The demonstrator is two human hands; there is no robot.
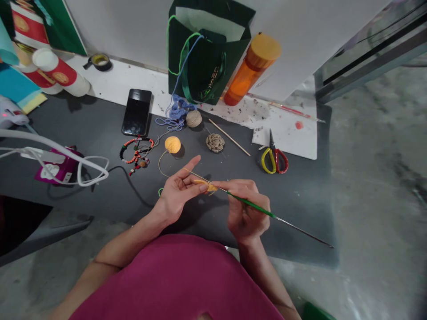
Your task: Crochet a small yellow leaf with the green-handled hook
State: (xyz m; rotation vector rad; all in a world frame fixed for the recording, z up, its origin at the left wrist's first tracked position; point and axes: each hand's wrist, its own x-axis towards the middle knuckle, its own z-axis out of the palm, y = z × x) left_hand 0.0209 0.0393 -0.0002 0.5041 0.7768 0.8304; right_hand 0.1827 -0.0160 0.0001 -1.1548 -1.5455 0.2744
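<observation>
My left hand (178, 191) pinches a small yellow crocheted piece (205, 187) between thumb and fingers, with its index finger raised. My right hand (247, 206) grips a long green-handled crochet hook (251, 204), whose thin metal shaft runs through the piece and out past the lower right. A strand of yellow yarn (161, 164) leads from under my left hand up to a yellow yarn ball (172, 144) on the grey mat (300, 222). The hook's tip is hidden around my fingers.
Behind the ball lie a black phone (136, 112), a beaded bracelet (136, 151), a twine ball (194, 118), a coiled cord piece (215, 142), blue yarn (180, 109) and a wooden stick (229, 137). Yellow-and-red scissors (274, 156) rest to the right. A green paper bag (207, 55) and orange bottle (253, 69) stand behind.
</observation>
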